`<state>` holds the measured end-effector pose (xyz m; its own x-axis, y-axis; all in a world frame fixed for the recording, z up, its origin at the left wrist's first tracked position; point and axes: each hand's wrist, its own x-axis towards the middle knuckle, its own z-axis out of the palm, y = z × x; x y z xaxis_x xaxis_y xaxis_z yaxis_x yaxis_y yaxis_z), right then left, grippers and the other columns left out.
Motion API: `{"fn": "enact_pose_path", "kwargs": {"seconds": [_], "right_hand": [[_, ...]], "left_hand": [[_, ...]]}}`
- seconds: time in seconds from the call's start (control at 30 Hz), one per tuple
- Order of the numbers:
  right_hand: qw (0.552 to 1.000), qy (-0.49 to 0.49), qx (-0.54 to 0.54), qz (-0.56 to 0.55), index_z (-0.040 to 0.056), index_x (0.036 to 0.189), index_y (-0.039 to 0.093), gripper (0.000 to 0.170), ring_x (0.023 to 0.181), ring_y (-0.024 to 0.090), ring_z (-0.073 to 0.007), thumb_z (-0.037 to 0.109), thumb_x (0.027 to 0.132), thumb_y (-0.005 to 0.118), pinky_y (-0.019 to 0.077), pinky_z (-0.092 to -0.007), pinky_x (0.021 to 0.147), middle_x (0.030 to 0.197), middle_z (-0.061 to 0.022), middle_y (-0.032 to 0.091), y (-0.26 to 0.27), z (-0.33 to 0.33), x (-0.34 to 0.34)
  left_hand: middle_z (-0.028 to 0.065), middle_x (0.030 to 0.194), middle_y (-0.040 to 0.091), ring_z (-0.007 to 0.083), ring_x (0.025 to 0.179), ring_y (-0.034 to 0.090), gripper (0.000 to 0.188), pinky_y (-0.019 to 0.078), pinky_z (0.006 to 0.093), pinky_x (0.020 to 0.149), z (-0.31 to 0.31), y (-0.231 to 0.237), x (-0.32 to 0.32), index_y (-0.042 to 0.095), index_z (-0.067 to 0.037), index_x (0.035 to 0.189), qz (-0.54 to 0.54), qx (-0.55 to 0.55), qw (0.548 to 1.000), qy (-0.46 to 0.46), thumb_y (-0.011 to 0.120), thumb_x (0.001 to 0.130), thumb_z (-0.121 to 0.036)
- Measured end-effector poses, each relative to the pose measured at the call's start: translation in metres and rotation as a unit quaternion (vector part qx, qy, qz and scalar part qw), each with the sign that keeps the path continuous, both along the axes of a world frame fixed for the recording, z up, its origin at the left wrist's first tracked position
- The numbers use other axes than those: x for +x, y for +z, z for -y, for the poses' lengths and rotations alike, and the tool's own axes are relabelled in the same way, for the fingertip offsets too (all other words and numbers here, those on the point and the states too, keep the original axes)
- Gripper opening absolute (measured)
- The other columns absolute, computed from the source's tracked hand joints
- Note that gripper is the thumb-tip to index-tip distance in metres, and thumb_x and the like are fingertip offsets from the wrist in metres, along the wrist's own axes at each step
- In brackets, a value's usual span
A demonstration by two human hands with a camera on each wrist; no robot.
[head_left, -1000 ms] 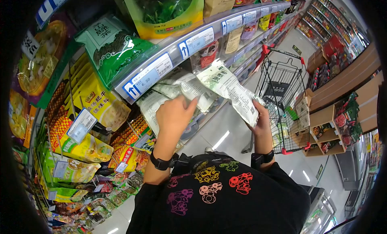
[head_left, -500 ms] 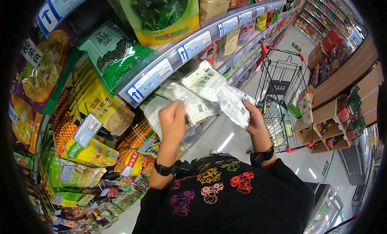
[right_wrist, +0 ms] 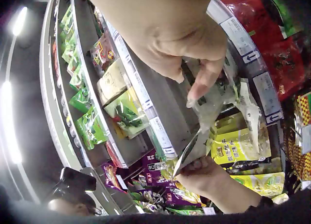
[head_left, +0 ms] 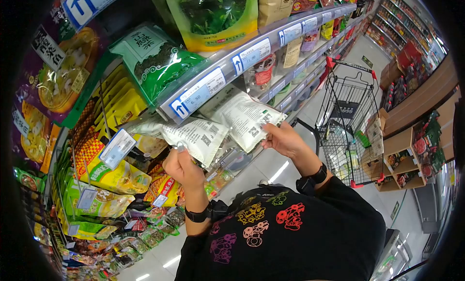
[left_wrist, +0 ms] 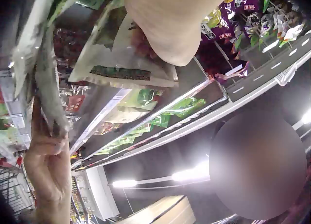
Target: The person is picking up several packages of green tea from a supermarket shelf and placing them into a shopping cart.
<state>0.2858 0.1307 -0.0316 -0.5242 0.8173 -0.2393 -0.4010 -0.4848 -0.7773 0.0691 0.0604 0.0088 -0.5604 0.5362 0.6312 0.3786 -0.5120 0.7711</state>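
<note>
Two white printed packets lie side by side below the shelf edge in the head view. My left hand [head_left: 185, 167] pinches the near edge of the left packet [head_left: 197, 135], thumb on top. At the near right corner of the right packet [head_left: 249, 117], my right hand [head_left: 286, 141] pinches with thumb and fingers. Small print and a square code show on both packets; their far ends run under the price-tag strip. In the right wrist view the left hand [right_wrist: 206, 180] grips a packet's edge from below. The right hand [left_wrist: 47, 161] holds its packet in the left wrist view.
A clear price strip [head_left: 208, 87] runs just above the packets, with a green tea bag [head_left: 155, 63] on the shelf over it. Yellow seasoning pouches [head_left: 116, 172] hang at the left. A shopping cart [head_left: 346, 121] stands to the right in the aisle.
My right hand has brought its packet left and in toward the shelf, turning its printed back up. My left hand has shifted left and down to the other packet's near edge.
</note>
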Motion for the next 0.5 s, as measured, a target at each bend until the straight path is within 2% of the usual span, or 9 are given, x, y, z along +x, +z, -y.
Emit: {"fn": "enact_pose_path", "kwargs": {"seconds": [0.03,0.13,0.2,0.23,0.27,0.33,0.4,0.43,0.5], "right_hand": [[1.0,0.001,-0.007,0.027,-0.0019,0.105,0.041,0.028,0.062,0.057,-0.0128,0.011,0.081,0.048,0.0488,-0.0239,0.051,0.085,-0.0085,0.056,0.003,0.0,-0.001],[1.0,0.001,0.01,-0.025,-0.0041,0.109,0.036,0.033,0.069,0.058,-0.0167,0.007,0.08,0.047,0.0517,-0.0294,0.063,0.091,-0.0123,0.054,0.008,0.0,0.0],[0.999,-0.021,0.011,-0.022,-0.0013,0.111,0.035,0.034,0.073,0.057,-0.0181,0.006,0.08,0.047,0.0507,-0.0311,0.067,0.09,-0.0105,0.053,0.008,-0.001,0.003],[0.999,-0.032,0.012,-0.02,0.0002,0.111,0.035,0.034,0.075,0.057,-0.0187,0.005,0.08,0.047,0.0501,-0.0319,0.068,0.09,-0.0096,0.053,0.008,-0.001,0.004],[0.998,-0.038,0.032,-0.037,-0.0007,0.113,0.033,0.037,0.079,0.056,-0.0203,0.003,0.079,0.048,0.05,-0.0328,0.07,0.092,-0.0111,0.052,0.005,-0.003,0.007],[0.994,-0.054,0.07,-0.069,-0.0024,0.116,0.028,0.045,0.086,0.054,-0.0235,-0.001,0.076,0.049,0.0497,-0.0345,0.072,0.096,-0.0142,0.05,-0.002,-0.006,0.013],[0.992,-0.072,0.065,-0.075,0.0012,0.117,0.028,0.047,0.085,0.054,-0.021,0.0,0.076,0.051,0.0482,-0.0351,0.074,0.095,-0.0102,0.049,0.003,-0.005,0.014],[0.992,-0.081,0.063,-0.079,0.0031,0.118,0.029,0.048,0.084,0.054,-0.0198,0.0,0.076,0.051,0.0474,-0.0354,0.075,0.095,-0.0081,0.049,0.006,-0.006,0.012],[0.988,-0.116,0.068,-0.07,0.003,0.118,0.029,0.049,0.088,0.052,-0.0206,-0.001,0.075,0.052,0.0453,-0.0327,0.078,0.096,-0.0097,0.049,-0.002,-0.012,0.01]], "left_hand": [[-0.0006,0.043,0.033,0.0053,0.042,0.027,0.031,0.0191,0.0239,0.04,0.001,0.001,0.0,0.034,-0.001,0.049,0.009,0.001,1.0,-0.003,0.041,0.077,-0.012],[-0.0012,0.043,0.034,0.0051,0.043,0.028,0.032,0.0194,0.0235,0.04,0.0,-0.002,0.003,0.035,-0.002,0.049,0.04,-0.003,0.999,-0.014,0.04,0.078,-0.013],[-0.0017,0.044,0.034,0.0047,0.044,0.028,0.032,0.02,0.0231,0.041,-0.004,-0.011,0.004,0.035,-0.003,0.048,0.062,-0.014,0.998,-0.02,0.04,0.078,-0.013],[0.0031,0.061,0.037,0.0095,0.058,0.034,0.014,0.0265,0.024,0.052,-0.006,-0.028,-0.002,0.039,-0.001,0.066,-0.05,-0.001,0.998,0.033,0.046,0.074,-0.009],[0.008,0.079,0.04,0.0143,0.072,0.041,0.016,0.0331,0.0249,0.062,-0.008,-0.055,-0.014,0.042,0.0,0.083,-0.161,0.012,0.983,0.084,0.052,0.071,-0.004],[0.0124,0.099,0.042,0.0197,0.089,0.046,0.036,0.0399,0.0274,0.074,-0.008,-0.069,-0.016,0.044,0.001,0.103,-0.169,0.014,0.983,0.072,0.057,0.068,0.0],[0.0114,0.103,0.04,0.0209,0.095,0.044,0.038,0.0405,0.0303,0.076,-0.012,-0.074,-0.011,0.041,0.0,0.106,0.041,-0.012,0.998,-0.053,0.056,0.071,-0.002],[0.0109,0.105,0.038,0.0214,0.098,0.043,0.04,0.0407,0.0318,0.078,-0.016,-0.074,-0.008,0.039,-0.001,0.108,0.146,-0.026,0.982,-0.113,0.055,0.072,-0.004],[0.0076,0.094,0.042,0.017,0.088,0.044,0.025,0.0396,0.029,0.072,-0.022,-0.068,0.003,0.042,-0.001,0.098,0.282,-0.024,0.944,-0.169,0.05,0.075,-0.008]]}}
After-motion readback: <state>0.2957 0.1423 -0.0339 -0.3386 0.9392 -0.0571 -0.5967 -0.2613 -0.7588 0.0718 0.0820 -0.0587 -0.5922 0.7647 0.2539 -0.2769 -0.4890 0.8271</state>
